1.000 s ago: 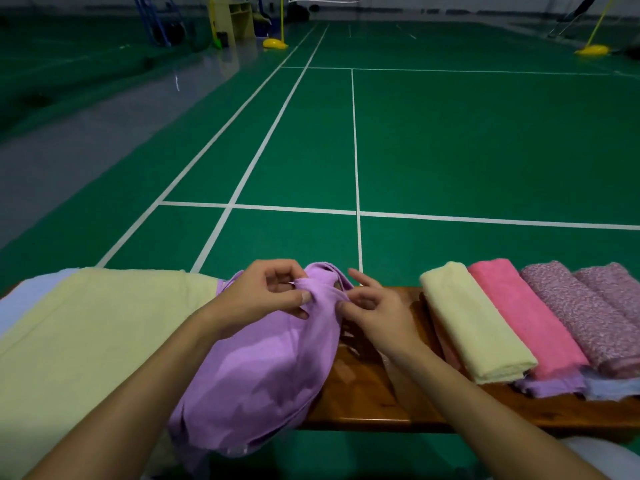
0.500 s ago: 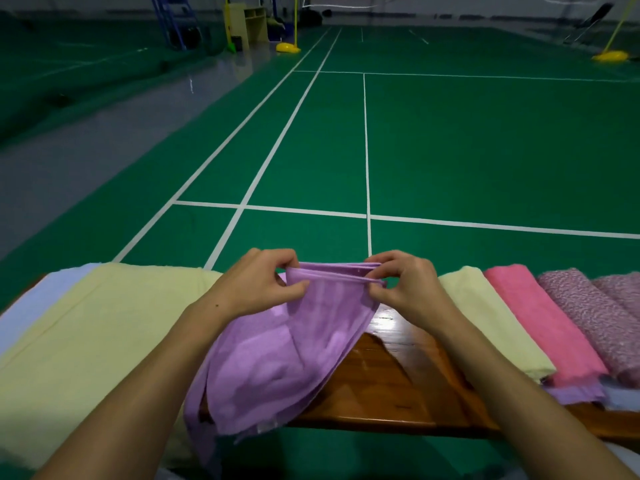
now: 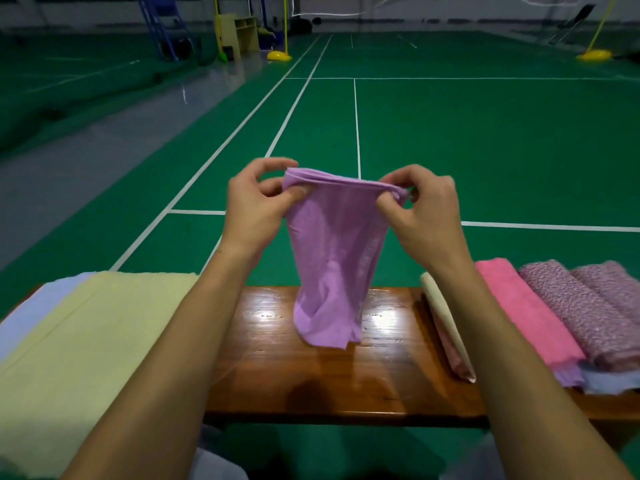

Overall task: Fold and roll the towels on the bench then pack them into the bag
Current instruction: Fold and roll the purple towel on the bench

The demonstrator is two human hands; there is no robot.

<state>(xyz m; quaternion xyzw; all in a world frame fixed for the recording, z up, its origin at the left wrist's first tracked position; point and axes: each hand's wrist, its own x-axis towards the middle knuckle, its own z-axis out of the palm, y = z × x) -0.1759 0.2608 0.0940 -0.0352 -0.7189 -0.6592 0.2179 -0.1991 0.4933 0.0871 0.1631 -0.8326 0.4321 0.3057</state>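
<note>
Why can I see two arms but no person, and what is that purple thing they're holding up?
The camera sits on the person's head and looks forward and down, so you see only their own arms. The left hand and the right hand each pinch a top corner of a purple towel, which hangs down until its bottom edge touches the wooden bench. On the left side of the bench lies a flat yellow towel. On the right side lie rolled towels: a cream one, a pink one and speckled purple ones. Behind the bench is a green sports court with white lines.
</note>
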